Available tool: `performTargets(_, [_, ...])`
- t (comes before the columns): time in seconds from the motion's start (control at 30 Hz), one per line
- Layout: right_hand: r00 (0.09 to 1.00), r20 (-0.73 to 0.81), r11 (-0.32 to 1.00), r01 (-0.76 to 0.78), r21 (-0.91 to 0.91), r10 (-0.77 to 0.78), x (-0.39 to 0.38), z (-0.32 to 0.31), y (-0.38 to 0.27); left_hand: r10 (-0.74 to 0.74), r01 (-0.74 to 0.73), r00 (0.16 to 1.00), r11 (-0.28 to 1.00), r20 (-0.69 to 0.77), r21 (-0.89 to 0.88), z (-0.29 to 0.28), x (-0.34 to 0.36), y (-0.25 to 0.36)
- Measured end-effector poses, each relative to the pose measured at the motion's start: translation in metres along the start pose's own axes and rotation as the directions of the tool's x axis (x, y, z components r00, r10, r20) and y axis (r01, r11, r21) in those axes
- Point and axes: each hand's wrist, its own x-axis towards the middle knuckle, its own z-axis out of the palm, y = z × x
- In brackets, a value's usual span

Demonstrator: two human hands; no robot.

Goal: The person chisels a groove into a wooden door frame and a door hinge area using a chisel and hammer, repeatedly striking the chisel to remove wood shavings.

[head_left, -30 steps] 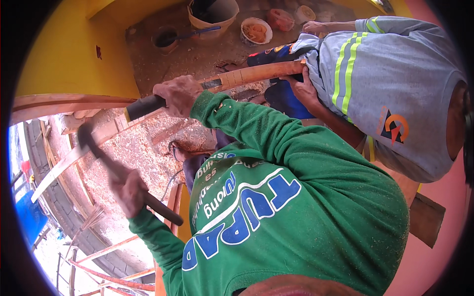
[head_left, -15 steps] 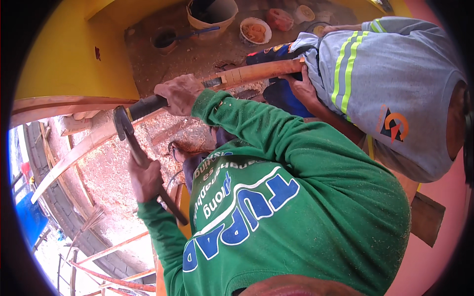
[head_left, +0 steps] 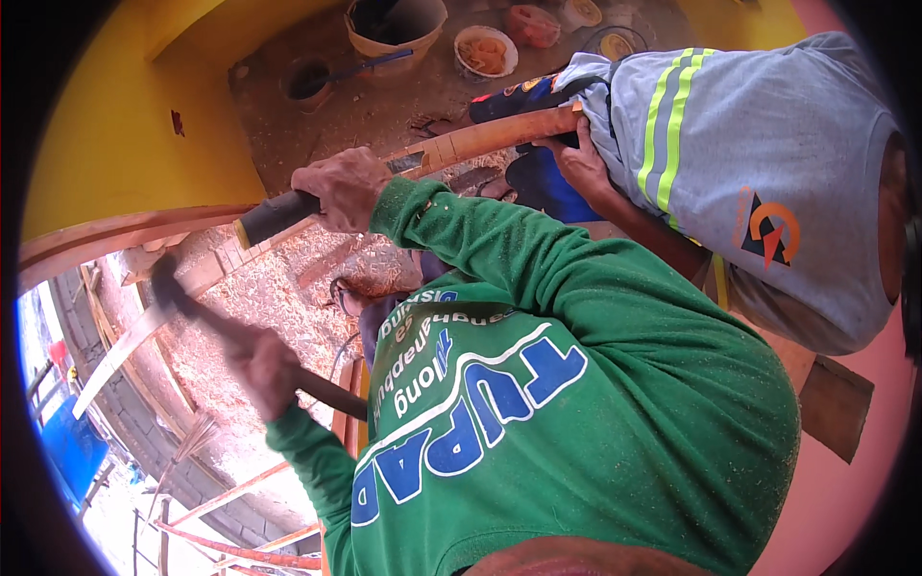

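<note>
My left hand is closed around the handle of a hammer. The hammer's head is blurred by motion and stands apart from the chisel, to its lower left. My right hand grips a chisel by its thick dark handle, whose yellow-rimmed butt points left. My fingers hide where the handle meets the blade. Beyond that hand runs a curved wooden piece with a notch cut in it. A co-worker's hand supports its right end.
The co-worker in a grey shirt sits close on the right. Buckets and a tub of orange stuff stand at the back. Wood shavings cover the floor below. A yellow wall rises at left; a plank sticks out at right.
The hammer head has swung left and downward, away from the chisel's butt, where it was half a second ago. My right hand keeps its grip on the chisel.
</note>
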Motion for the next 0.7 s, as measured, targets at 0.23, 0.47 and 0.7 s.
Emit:
performTargets(0.23, [0.997,0.075,1.0,-0.004,-0.027,0.006,-0.001,-0.001,0.006,-0.005,0.006,0.999,0.999,-0.035,0.033,-0.004,-0.002,0.01])
performTargets(0.47, [0.996,0.083,0.998,-0.024,-0.052,0.029,-0.003,0.0,0.009,-0.131,0.12,0.991,0.89,-0.006,0.439,0.01,0.003,0.008])
performTargets(0.7, [0.995,0.101,0.998,-0.008,-0.056,0.013,0.001,0.001,0.009,-0.175,0.133,0.983,0.893,0.061,0.43,0.03,-0.001,-0.005])
